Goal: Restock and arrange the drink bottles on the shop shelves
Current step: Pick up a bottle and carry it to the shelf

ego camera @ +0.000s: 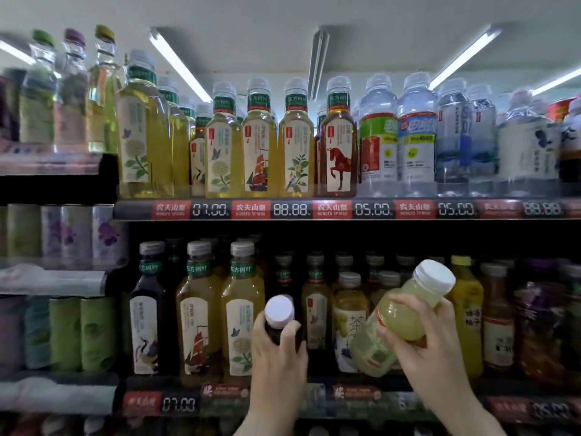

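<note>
At the crowded lower shelf (176, 392), the left hand (278, 354) grips a white-capped dark bottle (280, 325) upright in a narrow front gap. The right hand (423, 336) holds a cloudy yellow bottle (397, 319), tilted, before neighbouring rows.

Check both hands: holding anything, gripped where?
Left hand grips dark bottle just below its cap; right hand grips tilted pale-yellow bottle around its body.

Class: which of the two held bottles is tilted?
The pale yellow-green bottle in the right hand, leaning rightward. The dark bottle in the left hand stands roughly upright.
</note>
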Demonstrator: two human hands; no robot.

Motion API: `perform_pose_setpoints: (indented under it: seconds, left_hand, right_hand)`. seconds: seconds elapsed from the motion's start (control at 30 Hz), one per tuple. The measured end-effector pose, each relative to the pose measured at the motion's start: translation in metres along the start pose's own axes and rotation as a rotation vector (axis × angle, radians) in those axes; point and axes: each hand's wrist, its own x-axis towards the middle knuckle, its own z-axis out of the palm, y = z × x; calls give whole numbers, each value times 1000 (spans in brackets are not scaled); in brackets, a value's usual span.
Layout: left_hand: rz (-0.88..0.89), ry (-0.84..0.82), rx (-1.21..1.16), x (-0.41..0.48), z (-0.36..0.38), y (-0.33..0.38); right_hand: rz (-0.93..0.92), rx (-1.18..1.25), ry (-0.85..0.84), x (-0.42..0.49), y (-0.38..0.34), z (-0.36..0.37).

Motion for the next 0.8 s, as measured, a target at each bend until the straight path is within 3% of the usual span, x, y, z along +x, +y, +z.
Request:
perform_pose_setpoints:
  seconds: [0.13, 0.4, 0.57, 0.8]
  left_hand:
    - [21, 48, -41, -16, -17, -22]
    - [-54, -149, 122, 40, -12, -4]
    - [-137, -357, 138, 71, 15, -8]
    - [-162, -374, 153, 57, 19, -4]
  right_hand:
    - [-13, -9, -10, 0, -5, 6]
    - [28, 68, -149, -5, -23, 28]
    - [133, 100, -216, -11, -31, 21]
    - [264, 96, -192, -15, -35, -7]
